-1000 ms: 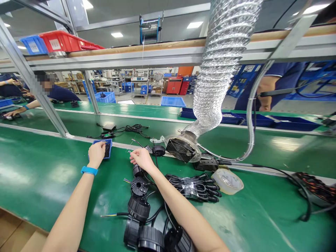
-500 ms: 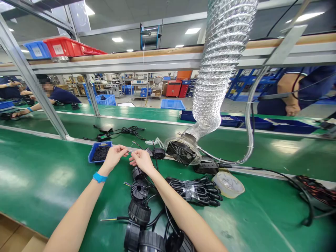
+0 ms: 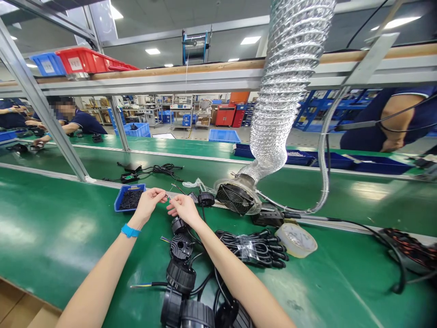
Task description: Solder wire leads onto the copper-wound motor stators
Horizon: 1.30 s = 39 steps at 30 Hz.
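My left hand (image 3: 150, 205), with a blue band at the wrist, is closed in a pinch. Its fingertips almost meet those of my right hand (image 3: 184, 208), also pinched. A thin, light-coloured bit shows between them, too small to name. Left of my left hand stands a blue bin (image 3: 129, 198) of small black pieces. Below my right hand is a row of round black housings (image 3: 181, 275) with cables; one cable end (image 3: 141, 285) shows bare coloured wires. Just beyond my right hand lies a round black part (image 3: 206, 199) with clear plastic near it.
A fan (image 3: 235, 199) on a silver duct (image 3: 278, 100) stands right of my hands. Nearer are bundled black cables (image 3: 252, 248) and a translucent tub (image 3: 297, 240). A circuit board with cable (image 3: 129, 176) lies on the belt behind. Co-workers (image 3: 83, 123) stand across.
The circuit board with its cable and the clear plastic have shifted left on the belt behind. Co-workers' arms have moved. My hands keep nearly the same place and pinch.
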Motion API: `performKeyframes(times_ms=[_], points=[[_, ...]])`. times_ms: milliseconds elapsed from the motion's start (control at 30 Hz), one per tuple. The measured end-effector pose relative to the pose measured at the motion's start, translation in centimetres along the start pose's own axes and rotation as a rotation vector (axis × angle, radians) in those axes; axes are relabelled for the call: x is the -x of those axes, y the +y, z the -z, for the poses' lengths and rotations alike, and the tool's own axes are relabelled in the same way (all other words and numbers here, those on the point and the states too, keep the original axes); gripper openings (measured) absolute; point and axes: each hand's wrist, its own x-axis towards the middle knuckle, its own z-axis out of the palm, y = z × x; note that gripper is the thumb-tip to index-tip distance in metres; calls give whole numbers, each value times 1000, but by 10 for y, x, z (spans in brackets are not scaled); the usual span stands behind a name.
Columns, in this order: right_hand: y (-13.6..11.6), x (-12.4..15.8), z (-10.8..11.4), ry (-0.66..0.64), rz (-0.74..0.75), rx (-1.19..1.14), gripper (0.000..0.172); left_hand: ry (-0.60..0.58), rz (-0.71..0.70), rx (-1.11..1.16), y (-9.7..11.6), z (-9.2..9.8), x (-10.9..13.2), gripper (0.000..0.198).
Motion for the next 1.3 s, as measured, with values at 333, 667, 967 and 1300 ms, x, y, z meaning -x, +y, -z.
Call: performKeyframes(times_ms=[333,667,967,1300], points=[[2,-2,0,-10,-4,-24,12,-17,14,35,0,-2,1,38],[4,-3,0,-7,-3,-33,16,-13,9,66,-1,1,-1,37],[4,-3,1,-2,11,-33,15,-137,19,-115,5,-1,3,32],[4,-2,1,10,15,-37,16,64,0,-33,-2,3,-1,37]])
